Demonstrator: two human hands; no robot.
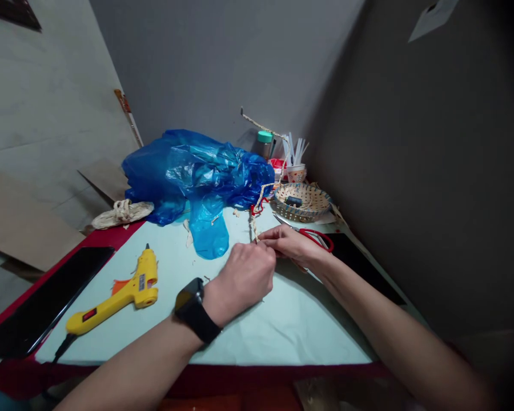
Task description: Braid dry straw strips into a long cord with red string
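Observation:
A thin braided cord (261, 197), pale and straw-like, runs up from my hands, bends several times and ends in a dark tip in front of the wall. My left hand (251, 268), below a black wristwatch (197, 310), is closed in a fist at the cord's lower end. Close against it, my right hand (289, 242) pinches the same end; the fingertips are partly hidden. Red-handled scissors (321, 237) lie just behind my right wrist. A bit of red string (259, 206) shows beside the cord.
A yellow glue gun (128, 297) lies at the left on the pale table cover (300, 337). Blue plastic bags (197, 165) are heaped at the back. A woven basket (302, 214), a cup of white sticks (296, 173) and a green-lidded jar (264, 137) stand back right.

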